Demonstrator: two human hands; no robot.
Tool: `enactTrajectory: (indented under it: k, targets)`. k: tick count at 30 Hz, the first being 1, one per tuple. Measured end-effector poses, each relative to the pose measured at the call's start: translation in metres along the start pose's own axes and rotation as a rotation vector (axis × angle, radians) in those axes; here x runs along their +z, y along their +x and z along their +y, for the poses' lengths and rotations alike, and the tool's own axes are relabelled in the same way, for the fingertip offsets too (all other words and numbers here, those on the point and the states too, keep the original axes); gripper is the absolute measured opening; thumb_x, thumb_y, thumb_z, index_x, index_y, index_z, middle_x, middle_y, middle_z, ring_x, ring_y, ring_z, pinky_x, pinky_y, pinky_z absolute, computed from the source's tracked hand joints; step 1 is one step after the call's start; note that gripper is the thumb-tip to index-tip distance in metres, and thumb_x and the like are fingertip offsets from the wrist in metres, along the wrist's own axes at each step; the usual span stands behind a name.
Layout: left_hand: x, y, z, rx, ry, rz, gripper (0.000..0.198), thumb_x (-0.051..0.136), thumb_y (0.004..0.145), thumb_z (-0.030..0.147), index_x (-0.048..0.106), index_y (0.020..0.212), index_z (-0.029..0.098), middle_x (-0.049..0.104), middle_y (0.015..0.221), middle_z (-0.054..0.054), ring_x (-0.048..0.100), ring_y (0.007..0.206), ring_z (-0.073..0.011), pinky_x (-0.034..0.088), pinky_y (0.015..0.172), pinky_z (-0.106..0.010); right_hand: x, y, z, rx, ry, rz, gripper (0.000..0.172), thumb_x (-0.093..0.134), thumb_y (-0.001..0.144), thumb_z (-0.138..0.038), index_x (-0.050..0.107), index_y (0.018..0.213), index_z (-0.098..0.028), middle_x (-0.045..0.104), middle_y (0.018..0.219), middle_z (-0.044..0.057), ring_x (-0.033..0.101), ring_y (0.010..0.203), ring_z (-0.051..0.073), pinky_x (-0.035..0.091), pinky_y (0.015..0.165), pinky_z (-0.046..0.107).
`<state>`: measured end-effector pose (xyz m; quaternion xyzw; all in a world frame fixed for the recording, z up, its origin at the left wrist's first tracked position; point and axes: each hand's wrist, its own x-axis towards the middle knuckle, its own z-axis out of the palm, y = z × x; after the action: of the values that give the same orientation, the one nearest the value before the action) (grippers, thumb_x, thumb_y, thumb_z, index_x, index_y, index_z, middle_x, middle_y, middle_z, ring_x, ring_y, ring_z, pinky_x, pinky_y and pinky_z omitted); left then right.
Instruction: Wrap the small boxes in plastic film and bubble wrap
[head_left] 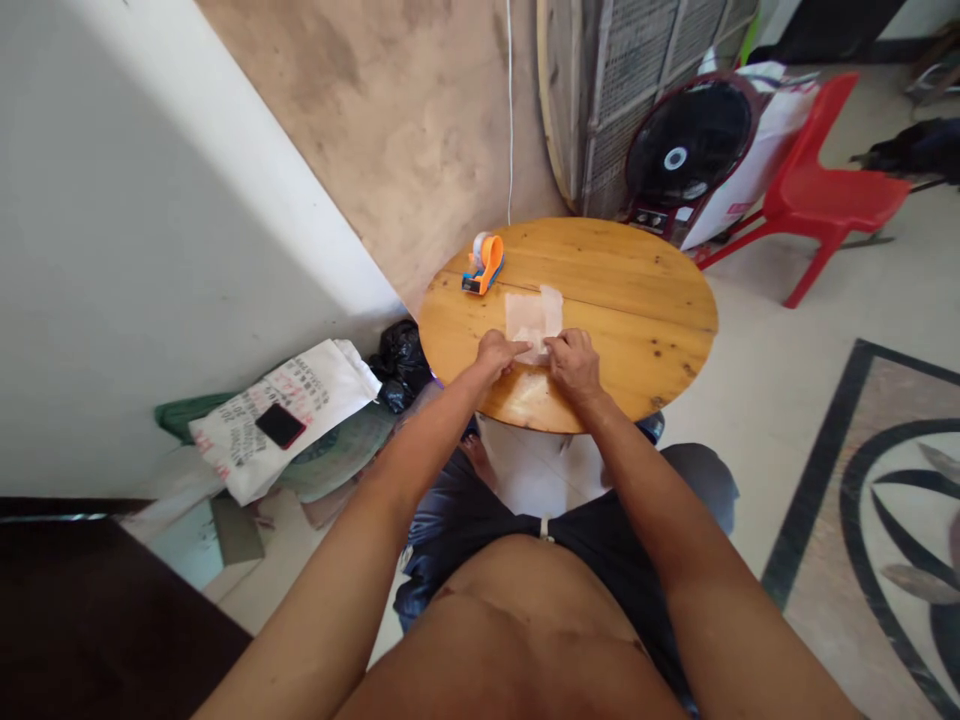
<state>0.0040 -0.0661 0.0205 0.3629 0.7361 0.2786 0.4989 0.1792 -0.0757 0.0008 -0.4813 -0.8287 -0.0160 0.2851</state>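
Sheet; left hand opposite right hand

Pale sheet partly hidden by hands; floor pattern cut off.

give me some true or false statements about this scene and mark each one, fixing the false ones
1. The left hand and the right hand both touch the thin pale sheet. True.
2. The orange-and-blue tape dispenser is held in the right hand. False: it sits on the wooden table, apart from both hands.
3. The tape dispenser is nearer to the left hand than to the right hand. True.
4. The dark phone lies on the wooden table. False: it lies on the white sack.
5. The plastic chair is blue. False: it is red.
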Motion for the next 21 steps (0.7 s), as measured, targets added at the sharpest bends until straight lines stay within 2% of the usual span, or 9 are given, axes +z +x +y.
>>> enactTrajectory:
  k: [4,8,12,16,21]
  targets:
    - [0.0,0.011,0.006,0.015,0.072,-0.035,0.037,0.083,0.072,0.044,0.064,0.077,0.012,0.046,0.049,0.003,0.047,0.044,-0.0113,0.033,0.045,-0.024,-0.001,0.0,-0.001,-0.005,-0.032,0.004,0.028,0.046,0.096,-0.019,0.073,0.103,-0.018,0.059,0.096,0.012,0.045,0.092,0.024,0.04,0.076,0.033]
    - [0.0,0.013,0.011,0.076,0.149,-0.028,0.027,0.081,0.072,0.031,0.061,0.066,0.014,0.048,0.049,0.002,0.051,0.049,-0.0132,0.034,0.049,-0.024,-0.001,0.0,-0.001,-0.002,-0.03,0.003,0.026,0.048,0.095,-0.019,0.073,0.103,-0.018,0.058,0.096,0.011,0.045,0.092,0.024,0.039,0.075,0.033]
    - [0.002,0.011,0.011,0.162,0.208,0.029,0.017,0.076,0.076,0.027,0.065,0.071,0.014,0.061,0.065,-0.004,0.062,0.071,-0.0177,0.041,0.061,-0.025,-0.002,0.001,-0.001,0.006,-0.021,-0.017,0.026,0.048,0.094,-0.018,0.072,0.104,-0.018,0.057,0.096,0.011,0.044,0.092,0.024,0.039,0.076,0.034]
    - [0.004,0.006,0.008,0.232,0.213,0.056,0.023,0.064,0.087,0.035,0.067,0.078,0.014,0.069,0.082,-0.012,0.066,0.093,-0.0231,0.045,0.073,-0.026,-0.004,0.001,-0.003,0.006,-0.04,-0.018,0.026,0.048,0.095,-0.019,0.072,0.104,-0.019,0.057,0.095,0.011,0.044,0.091,0.024,0.039,0.075,0.033]
    - [0.013,-0.003,0.009,0.21,0.123,0.052,0.031,0.05,0.096,0.04,0.068,0.093,0.015,0.071,0.091,-0.013,0.067,0.095,-0.0228,0.048,0.074,-0.026,-0.003,0.0,-0.003,-0.002,-0.062,0.002,0.026,0.048,0.096,-0.019,0.072,0.104,-0.019,0.058,0.095,0.01,0.045,0.091,0.023,0.039,0.075,0.032]
